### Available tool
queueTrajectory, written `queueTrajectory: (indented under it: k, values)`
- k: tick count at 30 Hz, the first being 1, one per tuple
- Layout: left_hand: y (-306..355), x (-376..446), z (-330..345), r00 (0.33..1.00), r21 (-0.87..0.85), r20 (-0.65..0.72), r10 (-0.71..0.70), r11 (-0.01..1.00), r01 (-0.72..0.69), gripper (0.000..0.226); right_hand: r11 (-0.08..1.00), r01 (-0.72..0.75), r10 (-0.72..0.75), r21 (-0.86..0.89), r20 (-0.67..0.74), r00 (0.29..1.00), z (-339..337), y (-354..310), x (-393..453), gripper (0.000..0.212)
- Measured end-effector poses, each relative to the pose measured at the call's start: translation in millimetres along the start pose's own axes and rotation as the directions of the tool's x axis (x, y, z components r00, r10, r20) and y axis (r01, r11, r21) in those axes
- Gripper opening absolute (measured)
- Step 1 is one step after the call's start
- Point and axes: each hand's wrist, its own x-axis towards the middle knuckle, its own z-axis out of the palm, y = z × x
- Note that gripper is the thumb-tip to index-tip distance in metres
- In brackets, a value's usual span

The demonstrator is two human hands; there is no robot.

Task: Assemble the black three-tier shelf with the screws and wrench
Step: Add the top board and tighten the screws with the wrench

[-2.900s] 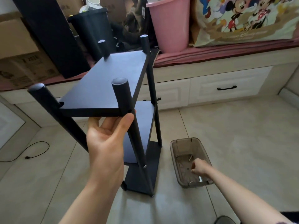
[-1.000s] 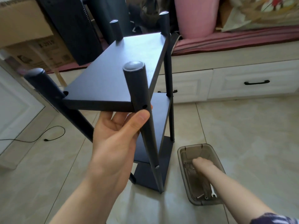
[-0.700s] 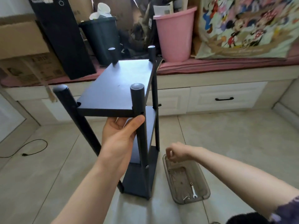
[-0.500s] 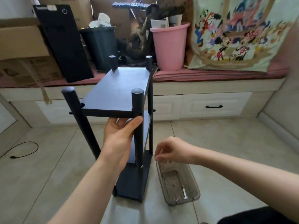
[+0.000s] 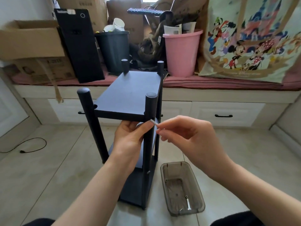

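Our left hand [image 5: 130, 141] grips the near right post of the shelf [image 5: 130, 93], which stands on the floor, while our right hand [image 5: 187, 137] pinches a screw [image 5: 154, 122] at that post's hole, above the tray [image 5: 183, 190] holding the wrench [image 5: 188, 204].

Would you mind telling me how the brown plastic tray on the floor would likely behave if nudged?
The tray looks thin, nearly empty plastic, so probably light. On smooth floor tiles it would likely slide rather than tip, being low and wide. The small wrench inside may rattle about.
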Motion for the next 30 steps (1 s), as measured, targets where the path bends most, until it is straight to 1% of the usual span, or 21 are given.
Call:
queueTrajectory:
  k: [3, 7, 13, 19, 24, 28, 30]
  values:
    - [0, 0, -1, 1.0, -0.004, -0.008, -0.011, 1.0, 0.011, 0.04, 0.997, 0.007, -0.01, -0.072, -0.031, 0.999, 0, 3, 3, 0.011]
    - [0, 0, 0, 0.999, -0.025, -0.025, -0.021, 0.999, 0.021, 0.045, 0.995, 0.015, -0.021, -0.098, -0.058, 0.998, 2, 3, 3, 0.011]
    - [0, -1, 0, 0.999, -0.036, -0.034, -0.034, 0.999, 0.033, 0.049, 0.997, -0.023, 0.018, -0.07, -0.076, 0.997, 3, 1, 4, 0.011]
    - [-1, 0, -2, 0.999, -0.035, -0.025, -0.042, 0.999, 0.042, 0.044, 0.998, -0.025, 0.019, -0.066, -0.09, 0.996, 7, 2, 4, 0.012]
    - [-2, 0, 0, 0.999, -0.033, -0.026, -0.047, 0.998, 0.046, 0.051, 0.998, -0.039, 0.034, -0.041, -0.115, 0.993, 10, 3, 10, 0.013]
    - [-1, 0, -2, 0.999, -0.031, -0.016, -0.04, 0.999, 0.039, 0.052, 0.996, -0.044, 0.037, -0.079, -0.089, 0.995, 14, 2, 12, 0.009]
    - [-1, -1, -3, 0.999, -0.03, -0.015, -0.038, 0.999, 0.037, 0.051, 0.998, -0.041, 0.035, -0.05, -0.102, 0.994, 15, 1, 12, 0.009]
